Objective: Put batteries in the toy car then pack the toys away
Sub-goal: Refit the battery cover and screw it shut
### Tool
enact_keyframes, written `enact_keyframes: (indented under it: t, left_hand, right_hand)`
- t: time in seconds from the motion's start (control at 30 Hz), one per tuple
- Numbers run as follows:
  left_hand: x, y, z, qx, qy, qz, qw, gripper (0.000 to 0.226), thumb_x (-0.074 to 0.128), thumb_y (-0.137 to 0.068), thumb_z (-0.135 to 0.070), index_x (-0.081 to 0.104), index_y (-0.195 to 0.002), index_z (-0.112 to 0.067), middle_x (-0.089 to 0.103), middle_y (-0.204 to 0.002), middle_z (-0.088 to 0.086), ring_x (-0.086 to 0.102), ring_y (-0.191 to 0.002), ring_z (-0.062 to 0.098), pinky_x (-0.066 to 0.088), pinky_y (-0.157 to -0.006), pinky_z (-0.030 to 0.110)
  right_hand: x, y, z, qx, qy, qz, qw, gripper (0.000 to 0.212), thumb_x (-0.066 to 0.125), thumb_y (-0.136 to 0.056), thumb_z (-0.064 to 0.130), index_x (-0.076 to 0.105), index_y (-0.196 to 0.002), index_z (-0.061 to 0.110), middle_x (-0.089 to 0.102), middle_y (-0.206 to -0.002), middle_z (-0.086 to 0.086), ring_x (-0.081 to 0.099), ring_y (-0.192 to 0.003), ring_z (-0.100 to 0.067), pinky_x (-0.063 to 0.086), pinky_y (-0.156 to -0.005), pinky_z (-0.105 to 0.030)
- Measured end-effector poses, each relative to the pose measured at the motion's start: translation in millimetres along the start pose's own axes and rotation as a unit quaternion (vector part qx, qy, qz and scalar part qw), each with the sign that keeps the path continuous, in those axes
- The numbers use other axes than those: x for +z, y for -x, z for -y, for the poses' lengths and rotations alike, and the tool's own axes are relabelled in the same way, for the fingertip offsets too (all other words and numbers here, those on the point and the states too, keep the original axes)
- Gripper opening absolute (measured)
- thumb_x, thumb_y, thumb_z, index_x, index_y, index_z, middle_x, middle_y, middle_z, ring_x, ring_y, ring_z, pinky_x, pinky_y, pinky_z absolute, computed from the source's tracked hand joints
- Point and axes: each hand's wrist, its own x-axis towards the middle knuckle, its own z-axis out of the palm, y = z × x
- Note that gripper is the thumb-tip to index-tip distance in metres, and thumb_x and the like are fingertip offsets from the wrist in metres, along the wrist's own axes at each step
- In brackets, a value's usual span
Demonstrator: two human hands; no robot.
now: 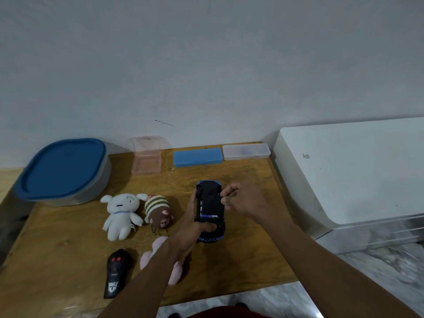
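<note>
The left hand point(195, 227) grips the upturned toy car point(210, 206) near the table's point(68, 260) right edge. The right hand point(243, 200) curls against it; whether it pinches anything is unclear.

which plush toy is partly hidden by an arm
The pink plush, under the left forearm; the white plush and striped plush lie uncovered.
</note>
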Motion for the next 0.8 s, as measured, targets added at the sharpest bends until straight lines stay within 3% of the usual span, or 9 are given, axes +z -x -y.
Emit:
enact_keyframes:
  t: [0.13,0.8]
  left_hand:
    - [-1.2,1.9,-1.7,0.005,-0.002,0.002,1.000,0.102,0.068,-0.067,0.007,0.032,-0.136,-0.059,0.063,-0.129,0.000,0.058,-0.121,0.028,0.040,-0.106,0.058]
    - [-1.3,2.5,1.6,-0.005,-0.023,-0.009,1.000,0.110,0.070,-0.070,0.004,0.018,-0.147,-0.054,0.059,-0.135,-0.004,0.056,-0.124,0.023,0.038,-0.109,0.054]
  right_hand:
    - [2.1,-0.5,1.5,-0.012,0.014,0.000,1.000,0.008,0.072,-0.081,0.006,0.069,-0.086,0.012,0.073,-0.078,-0.009,0.072,-0.073,-0.018,0.059,-0.078,-0.040]
    - [5.5,2.5,6.0,-0.026,0.058,0.005,0.998,0.007,0.071,-0.082,0.006,0.068,-0.084,0.013,0.071,-0.079,-0.005,0.071,-0.070,-0.015,0.059,-0.072,-0.029]
